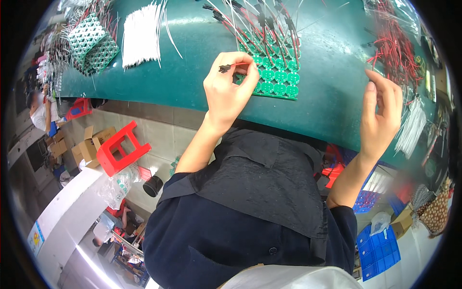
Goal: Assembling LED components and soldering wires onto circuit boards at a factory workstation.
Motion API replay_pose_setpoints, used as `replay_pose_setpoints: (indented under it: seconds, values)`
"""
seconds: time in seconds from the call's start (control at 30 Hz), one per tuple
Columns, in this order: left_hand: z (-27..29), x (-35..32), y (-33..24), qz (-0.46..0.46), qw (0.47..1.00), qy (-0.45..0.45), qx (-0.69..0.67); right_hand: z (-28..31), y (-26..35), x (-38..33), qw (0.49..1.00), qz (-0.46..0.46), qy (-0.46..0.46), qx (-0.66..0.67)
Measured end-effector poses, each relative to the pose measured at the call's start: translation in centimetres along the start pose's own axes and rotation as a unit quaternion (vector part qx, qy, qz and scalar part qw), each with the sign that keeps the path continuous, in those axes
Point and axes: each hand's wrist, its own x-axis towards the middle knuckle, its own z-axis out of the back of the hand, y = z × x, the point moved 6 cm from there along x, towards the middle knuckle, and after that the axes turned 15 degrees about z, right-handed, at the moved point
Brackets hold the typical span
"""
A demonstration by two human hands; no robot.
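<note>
Red wire (239, 64) with black connector, pinched in left hand (227, 91); right hand (382, 118) loosely spread

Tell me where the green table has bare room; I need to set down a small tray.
Bare table lies between the green board panel and the red wires. It's crowded at far left, by the stacked panels and the white wires.

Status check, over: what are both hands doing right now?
Left hand pinching a black connector with red wire over the green circuit panel. Right hand raised, empty, near the red wire bundle. Nothing between.
</note>
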Motion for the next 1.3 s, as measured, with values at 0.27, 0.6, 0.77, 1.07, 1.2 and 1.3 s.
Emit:
replay_pose_setpoints:
  seconds: [0.27,0.6,0.77,1.07,1.2,1.3]
  values:
    - [-0.9,0.8,0.4,0.065,0.995,0.035,-0.061,1.2,0.8,-1.3,0.931,-0.113,-0.065,0.342]
    - [-0.6,-1.4,-3.2,0.101,0.929,0.324,-0.147,-5.6,3.2,0.9,0.848,-0.172,-0.013,0.501]
    - [-1.0,-2.2,-2.5,0.164,0.887,0.385,-0.194,-8.4,5.0,1.1,0.838,-0.146,0.063,0.522]
    - [1.6,1.1,2.9,0.222,0.929,0.155,-0.251,-1.5,-4.2,-3.1,0.911,-0.218,-0.085,0.340]
    - [1.7,1.1,2.9,0.208,0.942,0.128,-0.230,2.4,-8.5,-6.1,0.905,-0.261,-0.142,0.305]
    - [1.8,1.1,3.1,0.196,0.960,0.105,-0.170,4.0,-9.9,-7.2,0.910,-0.261,-0.157,0.282]
